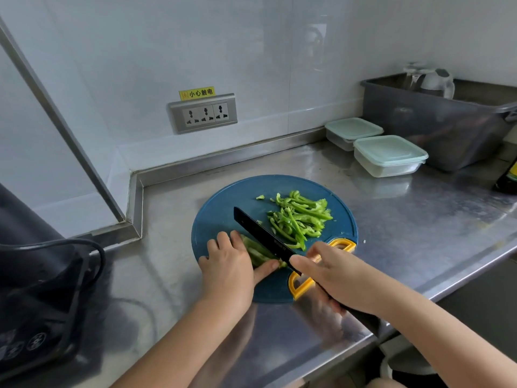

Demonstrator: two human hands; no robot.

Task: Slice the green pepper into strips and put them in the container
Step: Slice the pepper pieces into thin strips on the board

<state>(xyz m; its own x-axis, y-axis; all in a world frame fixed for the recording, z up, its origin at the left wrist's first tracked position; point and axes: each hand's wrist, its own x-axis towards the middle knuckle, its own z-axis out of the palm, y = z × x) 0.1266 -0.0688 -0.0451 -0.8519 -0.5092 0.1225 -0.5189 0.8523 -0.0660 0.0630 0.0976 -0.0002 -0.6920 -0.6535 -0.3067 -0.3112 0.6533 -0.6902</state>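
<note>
Slicing looks like it's well underway but not finished. The left hand (226, 264) sits at about 7 o'clock on the round blue cutting board (223, 208), its grip curled down over an uncut piece of green pepper (256, 252). The knuckles are up and the thumb is tucked against the near end, probably to pin the piece flat and keep the fingertips back from the edge. The right hand (333, 278) has its grip wrapped round the handle of a black knife (263, 236), with the index finger laid forward toward the blade, which likely helps steady it. The blade runs from 5 to 11 o'clock right beside the left knuckles, so they work as a guide for strip width. The cut strips (299, 217) are heaped at about 2 o'clock on the board, out of the blade's way on its far side. The container (389, 155) is well apart at 2 o'clock on the steel worktop (419, 214) with its lid on, and a second lidded one (352, 131) sits just behind it. Can't tell which one is meant to take the strips, and either needs opening first. The main risk is the blade being that close to the left thumb.
</note>
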